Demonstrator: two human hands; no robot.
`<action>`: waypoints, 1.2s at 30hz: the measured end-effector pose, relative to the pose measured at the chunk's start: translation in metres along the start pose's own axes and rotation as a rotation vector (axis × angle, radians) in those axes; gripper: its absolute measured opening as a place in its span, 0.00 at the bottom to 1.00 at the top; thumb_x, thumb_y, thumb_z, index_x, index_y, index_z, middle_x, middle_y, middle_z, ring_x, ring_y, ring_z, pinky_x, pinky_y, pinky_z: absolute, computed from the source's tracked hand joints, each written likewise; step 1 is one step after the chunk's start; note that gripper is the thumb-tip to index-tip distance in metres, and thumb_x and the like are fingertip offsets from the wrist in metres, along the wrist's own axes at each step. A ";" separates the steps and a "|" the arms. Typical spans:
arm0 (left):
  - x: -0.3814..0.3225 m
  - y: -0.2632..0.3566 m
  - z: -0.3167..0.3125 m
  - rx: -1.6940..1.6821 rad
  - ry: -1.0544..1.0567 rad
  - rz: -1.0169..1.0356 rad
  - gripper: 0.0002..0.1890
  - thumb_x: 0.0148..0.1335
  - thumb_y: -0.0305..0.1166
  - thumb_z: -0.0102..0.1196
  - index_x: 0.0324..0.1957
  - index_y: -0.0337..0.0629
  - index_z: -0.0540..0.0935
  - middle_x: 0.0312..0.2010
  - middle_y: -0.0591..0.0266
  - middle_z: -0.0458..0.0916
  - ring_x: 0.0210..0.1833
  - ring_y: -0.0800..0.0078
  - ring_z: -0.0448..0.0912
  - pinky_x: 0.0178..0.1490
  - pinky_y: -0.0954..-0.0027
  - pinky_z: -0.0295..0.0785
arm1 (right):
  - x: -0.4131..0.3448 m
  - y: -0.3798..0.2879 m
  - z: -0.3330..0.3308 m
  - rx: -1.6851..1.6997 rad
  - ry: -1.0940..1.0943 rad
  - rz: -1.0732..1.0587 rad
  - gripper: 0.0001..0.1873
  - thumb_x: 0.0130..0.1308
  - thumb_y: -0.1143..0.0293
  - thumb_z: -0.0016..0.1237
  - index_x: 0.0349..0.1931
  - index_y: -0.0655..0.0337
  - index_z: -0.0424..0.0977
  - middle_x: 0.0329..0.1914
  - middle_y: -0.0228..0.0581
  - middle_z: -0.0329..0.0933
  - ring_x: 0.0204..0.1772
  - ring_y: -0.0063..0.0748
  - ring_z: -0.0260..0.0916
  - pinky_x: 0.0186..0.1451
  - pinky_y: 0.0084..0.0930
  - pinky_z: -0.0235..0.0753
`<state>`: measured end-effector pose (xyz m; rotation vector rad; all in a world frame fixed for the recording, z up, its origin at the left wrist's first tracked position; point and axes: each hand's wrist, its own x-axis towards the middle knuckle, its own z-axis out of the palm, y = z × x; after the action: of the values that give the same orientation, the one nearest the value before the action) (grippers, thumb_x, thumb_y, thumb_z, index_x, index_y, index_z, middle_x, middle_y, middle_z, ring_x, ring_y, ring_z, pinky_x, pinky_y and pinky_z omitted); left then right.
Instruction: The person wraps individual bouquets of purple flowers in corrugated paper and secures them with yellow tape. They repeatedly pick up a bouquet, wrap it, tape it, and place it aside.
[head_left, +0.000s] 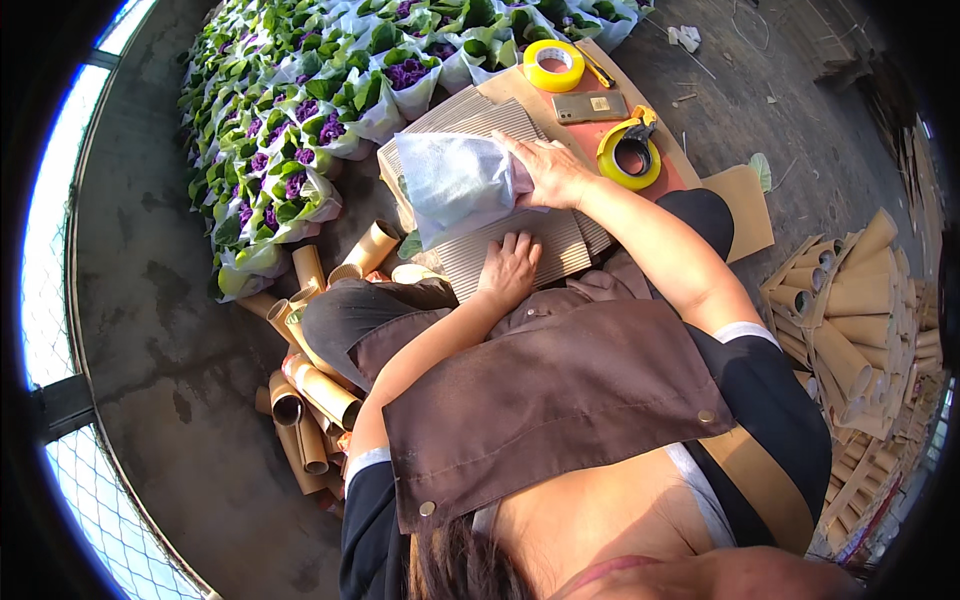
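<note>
A bundle wrapped in thin whitish, translucent sheet (457, 180) lies on its side across stacked corrugated cardboard sheets (551, 244). My right hand (551, 172) grips its narrower right end, fingers over the top; the palm side is hidden. Just below the bundle, my left hand (510, 266) rests on the cardboard with its fingers slightly bent and nothing visible in it. A roll of yellow tape (534, 69), a utility knife (598, 69), a phone (590, 106) and a tape dispenser with a yellow roll (651, 166) lie on the board beyond my right hand.
Many wrapped ornamental kales with purple centres (300, 135) stand at the upper left. Cardboard tubes (304, 420) lie beside my left leg; more tubes (847, 300) are piled at the right. A flat cardboard piece (739, 210) sits past my right knee.
</note>
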<state>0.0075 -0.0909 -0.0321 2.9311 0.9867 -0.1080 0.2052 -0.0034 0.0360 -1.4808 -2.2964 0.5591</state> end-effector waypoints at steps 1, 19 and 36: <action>0.001 0.004 0.001 -0.007 -0.004 -0.026 0.22 0.64 0.36 0.48 0.59 0.43 0.76 0.55 0.54 0.75 0.55 0.58 0.73 0.53 0.56 0.71 | -0.015 0.006 -0.005 -0.041 0.011 0.008 0.64 0.42 0.61 0.74 0.79 0.48 0.47 0.68 0.48 0.71 0.66 0.53 0.72 0.70 0.47 0.68; -0.002 -0.014 -0.046 -0.122 0.040 0.010 0.19 0.64 0.37 0.58 0.56 0.46 0.83 0.52 0.54 0.83 0.52 0.62 0.83 0.57 0.61 0.78 | -0.034 0.027 -0.026 -0.120 -0.243 0.118 0.55 0.46 0.58 0.73 0.77 0.43 0.58 0.77 0.41 0.63 0.72 0.52 0.65 0.73 0.48 0.64; 0.031 -0.048 -0.105 -0.351 -0.538 -0.154 0.47 0.50 0.58 0.67 0.69 0.42 0.72 0.58 0.47 0.81 0.56 0.55 0.83 0.61 0.56 0.77 | -0.096 -0.029 0.018 -0.059 0.350 -0.181 0.27 0.70 0.50 0.51 0.61 0.60 0.73 0.63 0.44 0.74 0.68 0.43 0.68 0.75 0.49 0.59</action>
<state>0.0089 -0.0271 0.0689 2.3172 1.0071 -0.6204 0.2116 -0.1047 0.0275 -1.2624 -2.1523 0.1663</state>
